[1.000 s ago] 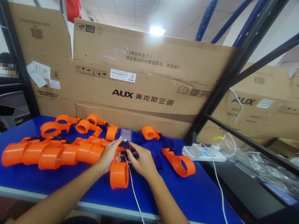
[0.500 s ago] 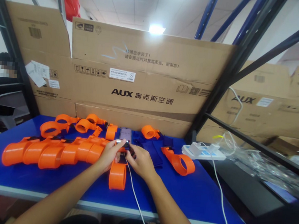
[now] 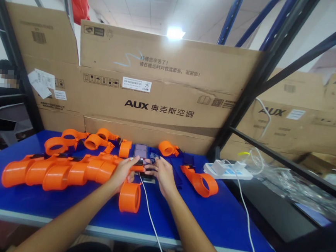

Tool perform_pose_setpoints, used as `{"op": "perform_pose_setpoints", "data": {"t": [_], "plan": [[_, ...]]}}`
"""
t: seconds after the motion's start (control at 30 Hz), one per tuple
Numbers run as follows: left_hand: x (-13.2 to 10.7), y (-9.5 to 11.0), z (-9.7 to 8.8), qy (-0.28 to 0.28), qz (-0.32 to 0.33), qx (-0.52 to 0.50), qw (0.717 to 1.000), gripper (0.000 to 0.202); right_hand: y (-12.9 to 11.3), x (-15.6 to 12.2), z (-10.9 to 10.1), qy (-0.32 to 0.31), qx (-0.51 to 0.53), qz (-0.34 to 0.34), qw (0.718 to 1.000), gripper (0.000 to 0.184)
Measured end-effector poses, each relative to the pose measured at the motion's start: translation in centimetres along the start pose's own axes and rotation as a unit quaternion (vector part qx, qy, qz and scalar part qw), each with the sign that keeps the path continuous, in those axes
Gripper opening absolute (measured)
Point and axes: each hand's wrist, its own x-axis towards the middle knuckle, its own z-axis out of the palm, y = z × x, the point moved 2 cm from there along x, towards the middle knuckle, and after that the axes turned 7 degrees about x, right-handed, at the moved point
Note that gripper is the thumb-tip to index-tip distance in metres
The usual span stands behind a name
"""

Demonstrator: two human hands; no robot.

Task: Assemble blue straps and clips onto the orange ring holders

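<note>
My left hand point(image 3: 123, 172) rests on the near end of a row of orange plastic cuffs point(image 3: 56, 170), its fingers curled onto a small dark part by the phone point(image 3: 140, 151). My right hand point(image 3: 163, 175) lies just right of it, fingers reaching toward the same dark part and the phone's lower edge. An orange cuff point(image 3: 129, 196) stands on edge below my left hand. A white cable point(image 3: 149, 214) runs from the phone toward me between my forearms.
More orange cuffs point(image 3: 68, 140) lie at the back of the blue table point(image 3: 213, 219), and one with a strap point(image 3: 201, 182) lies to the right. A white power strip point(image 3: 228, 171) with chargers sits right. Cardboard boxes point(image 3: 164, 94) wall the back; a person is at far left.
My right hand has slid a little forward and right toward the phone. The standing orange cuff has shifted slightly left. My left hand stays on the cuffs.
</note>
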Motion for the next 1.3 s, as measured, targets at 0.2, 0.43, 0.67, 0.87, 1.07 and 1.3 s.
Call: {"op": "perform_pose_setpoints", "data": {"t": [0.2,0.43,0.67,0.87,1.07,1.3], "plan": [[0.2,-0.5,0.1,-0.010,-0.024,0.009,1.000,0.041,-0.7,1.3,-0.4,0.001,0.253,0.122,0.960,0.007],[0.3,-0.7,0.1,-0.012,-0.030,0.007,0.999,0.041,-1.0,2.5,-1.2,0.006,0.363,0.125,0.923,0.005],[0.2,-0.6,0.1,-0.015,-0.031,0.003,0.999,0.042,-1.0,1.9,-1.2,-0.021,0.270,0.083,0.959,0.012],[0.0,-0.8,0.0,0.013,-0.037,-0.003,0.999,0.041,-1.5,0.3,-0.2,-0.071,-0.184,-0.124,0.972,0.028],[0.2,-0.6,0.1,-0.035,0.016,-0.055,0.998,0.032,-1.4,-0.7,1.1,-0.174,-0.358,-0.248,0.883,0.027],[0.0,-0.3,0.2,-0.012,0.025,-0.088,0.996,0.038,-1.9,-0.5,0.4,-0.103,-0.339,-0.235,0.905,0.026]]}}
